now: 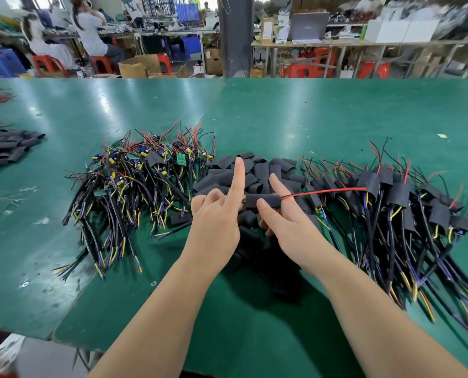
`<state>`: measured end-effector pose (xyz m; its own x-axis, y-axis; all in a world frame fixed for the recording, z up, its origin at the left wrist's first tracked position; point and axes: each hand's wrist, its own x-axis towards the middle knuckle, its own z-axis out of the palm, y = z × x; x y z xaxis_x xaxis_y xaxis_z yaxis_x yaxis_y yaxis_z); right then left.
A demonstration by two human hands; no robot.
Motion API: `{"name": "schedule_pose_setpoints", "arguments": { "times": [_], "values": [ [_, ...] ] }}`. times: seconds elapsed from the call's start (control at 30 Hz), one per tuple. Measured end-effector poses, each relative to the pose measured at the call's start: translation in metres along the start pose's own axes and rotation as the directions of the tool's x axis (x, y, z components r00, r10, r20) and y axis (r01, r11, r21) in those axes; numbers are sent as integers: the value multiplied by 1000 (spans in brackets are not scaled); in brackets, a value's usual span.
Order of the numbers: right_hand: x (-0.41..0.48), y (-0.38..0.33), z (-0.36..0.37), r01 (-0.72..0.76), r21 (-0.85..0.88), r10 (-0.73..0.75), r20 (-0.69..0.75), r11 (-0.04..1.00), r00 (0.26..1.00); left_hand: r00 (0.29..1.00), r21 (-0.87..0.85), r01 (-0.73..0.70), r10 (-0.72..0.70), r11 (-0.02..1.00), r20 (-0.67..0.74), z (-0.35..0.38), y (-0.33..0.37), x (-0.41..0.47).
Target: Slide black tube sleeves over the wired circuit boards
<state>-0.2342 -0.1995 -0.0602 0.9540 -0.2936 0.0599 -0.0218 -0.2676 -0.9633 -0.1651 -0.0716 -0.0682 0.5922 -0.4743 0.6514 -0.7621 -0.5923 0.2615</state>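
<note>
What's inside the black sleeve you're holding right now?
A red wire comes out of the right end of the black sleeve, which the right hand grips. Anything else inside, a circuit board included, is covered by the tubing and cannot be seen.

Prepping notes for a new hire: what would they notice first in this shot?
Dead centre, the right hand holds a black sleeve with a red wire sticking out rightward, the left hand at its other end, index finger raised. On the green table, bare wired boards lie heaped on the left, loose sleeves in the middle, sleeved boards on the right.
</note>
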Motion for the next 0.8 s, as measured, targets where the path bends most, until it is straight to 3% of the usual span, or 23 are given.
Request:
{"name": "schedule_pose_setpoints", "arguments": {
  "times": [0.3, 0.4, 0.47, 0.53, 0.63, 0.7, 0.73, 0.8],
  "values": [
    [1, 2, -6, 87, 104, -92, 49, 991, 995, 1000, -75, -26, 25, 997, -18, 7, -4, -3],
    [4, 2, -3, 81, 276, -68, -57, 958, 996, 999, -131, -52, 50, 990, -15, 8, 1, -3],
    [6, -3, -3, 47, 534, 48, -162, 844, 986, 999, -227, -46, 49, 973, 7, 7, 8, -3],
    [10, -10, -13, 43, 760, 173, -203, 648, 964, 999, -355, 2, 15, 935, 44, 4, 11, -3],
    [13, -18, -49, 148, 869, 231, -283, 472, 931, 999, -392, 41, -42, 919, 7, 0, -1, -3],
    [11, -20, -78, 280, 828, 178, -407, 485, 896, 987, -297, 146, -161, 944, -28, -3, -12, -2],
    [9, -19, -91, 354, 759, 143, -501, 547, 853, 969, -207, 234, -244, 950, -26, -4, -17, -2],
    [4, -14, -110, 349, 452, 69, -685, 821, 725, 897, 39, 441, -442, 897, 29, -1, -27, -2]
  ]
}}
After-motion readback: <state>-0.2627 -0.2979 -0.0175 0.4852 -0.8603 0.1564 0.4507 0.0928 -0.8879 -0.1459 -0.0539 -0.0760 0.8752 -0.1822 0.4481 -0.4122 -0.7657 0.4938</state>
